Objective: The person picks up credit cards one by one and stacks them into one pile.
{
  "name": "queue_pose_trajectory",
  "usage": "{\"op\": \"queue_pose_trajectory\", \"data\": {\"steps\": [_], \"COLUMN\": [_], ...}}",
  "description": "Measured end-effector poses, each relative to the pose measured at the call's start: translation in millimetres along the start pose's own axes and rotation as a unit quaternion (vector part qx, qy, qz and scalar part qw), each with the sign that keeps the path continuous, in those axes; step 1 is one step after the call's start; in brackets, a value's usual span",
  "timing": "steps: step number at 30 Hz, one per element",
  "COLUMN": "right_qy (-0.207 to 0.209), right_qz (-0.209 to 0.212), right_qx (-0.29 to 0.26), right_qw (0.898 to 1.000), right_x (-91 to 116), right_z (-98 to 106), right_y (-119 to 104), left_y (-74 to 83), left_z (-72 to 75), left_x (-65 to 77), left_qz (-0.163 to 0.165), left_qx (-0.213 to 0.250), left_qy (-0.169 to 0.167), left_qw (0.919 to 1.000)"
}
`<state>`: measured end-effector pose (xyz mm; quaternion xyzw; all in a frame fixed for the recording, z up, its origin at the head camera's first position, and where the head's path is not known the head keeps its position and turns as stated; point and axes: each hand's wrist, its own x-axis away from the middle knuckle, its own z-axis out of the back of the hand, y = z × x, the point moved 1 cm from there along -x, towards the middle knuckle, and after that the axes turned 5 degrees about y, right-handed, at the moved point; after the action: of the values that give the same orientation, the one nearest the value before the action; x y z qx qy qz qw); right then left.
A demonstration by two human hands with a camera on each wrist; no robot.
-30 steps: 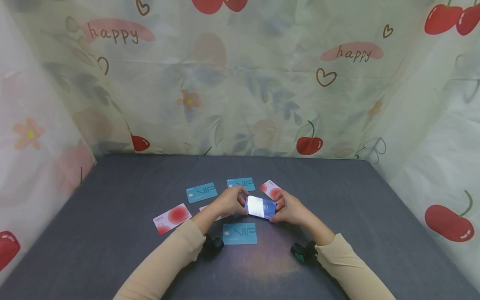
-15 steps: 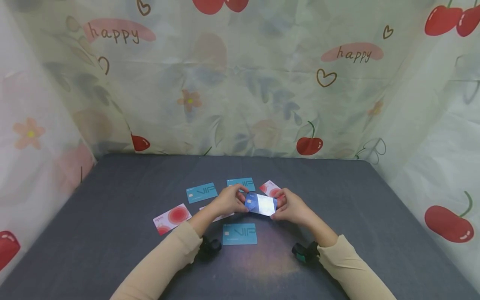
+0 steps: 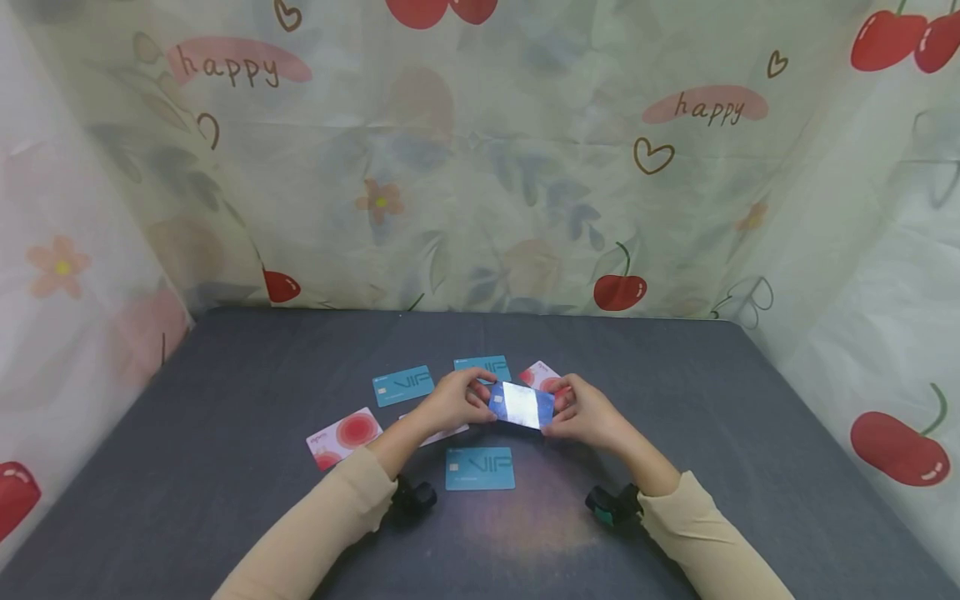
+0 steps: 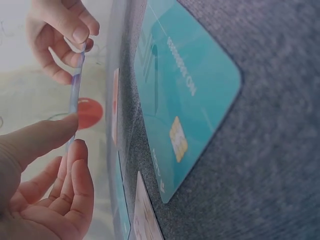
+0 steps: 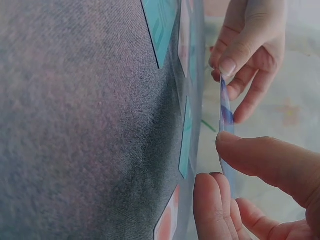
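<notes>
A glossy dark blue card [image 3: 521, 405] is held up over the table between both hands, a bright glare band across its face. My left hand [image 3: 459, 398] pinches its left end between thumb and fingers. At the opposite end, my right hand [image 3: 581, 410] pinches it the same way. Both wrist views show the blue card [image 4: 76, 95] edge-on, raised off the cloth. Directly in front of the hands lies a teal VIP card [image 3: 480, 468] with a gold chip. A pink and white card [image 3: 450, 433] is partly hidden under my left hand.
Two more teal cards lie toward the back, one teal card [image 3: 403, 385] on the left and another teal card [image 3: 482, 367] behind the hands. Pink cards with red circles lie at left [image 3: 345, 437] and back right [image 3: 537, 375]. A printed curtain [image 3: 480, 167] surrounds the dark table [image 3: 247, 375].
The blue card has tilted slightly and risen a little, so the glare on its face has shifted. Both hands keep their pinch on it; the cards on the table have not moved.
</notes>
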<state>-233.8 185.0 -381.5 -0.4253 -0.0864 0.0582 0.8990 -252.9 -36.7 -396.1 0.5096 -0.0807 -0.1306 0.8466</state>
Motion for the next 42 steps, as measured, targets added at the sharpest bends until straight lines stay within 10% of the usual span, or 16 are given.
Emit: {"op": "queue_pose_trajectory", "data": {"steps": [42], "right_qy": [-0.001], "right_qz": [0.035], "right_qx": [0.008], "right_qw": [0.999], "right_x": [8], "right_z": [-1], "right_y": [-12], "left_y": [1.4], "left_z": [15.6], "left_x": [22.6], "left_qz": [-0.027], "left_qx": [0.037], "left_qy": [-0.012], "left_qw": [0.9989]}}
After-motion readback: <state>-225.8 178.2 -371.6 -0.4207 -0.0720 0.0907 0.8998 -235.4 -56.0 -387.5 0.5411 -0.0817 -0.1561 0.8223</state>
